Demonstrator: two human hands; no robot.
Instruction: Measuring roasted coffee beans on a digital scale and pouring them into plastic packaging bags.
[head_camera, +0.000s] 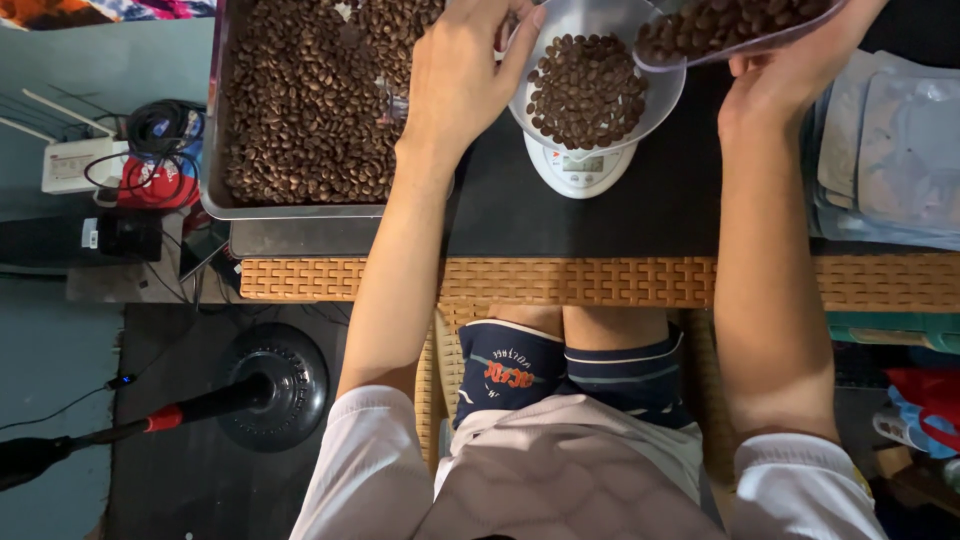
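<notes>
Head view, looking straight down on a seated person at a dark tabletop (600, 215) edged with a band of woven tan wicker (560, 282). Left of the table the floor is dull grey-green; on it stand the round black ribbed base of a fan (275, 385), a black pole with a red collar (130, 425), a white router with thin antennae (75, 160) and a tangle of black cables (160, 130).

A rectangular metal tray (215, 195), thin-walled and matt grey, lies on the table's left part and is filled with glossy brown roasted coffee beans (300, 110). To its right a small white digital scale (580, 168), rounded in outline, carries a translucent plastic bowl (665, 105) holding a shallow heap of beans.

The left hand (465, 75) rests with fingers loosely spread, fingertips touching the bowl's near-left rim and the palm over the tray's right edge; it clamps nothing that can be seen. The right hand (790, 75) is closed on a clear plastic scoop (735, 30), full of beans, tilted over the bowl's upper right rim.

At the table's right lies a stack of pale bluish, smooth, flat pouches (885, 150). Below the table edge show bare knees, navy shorts (560, 370) and a white quilted-pattern shirt (560, 480).
</notes>
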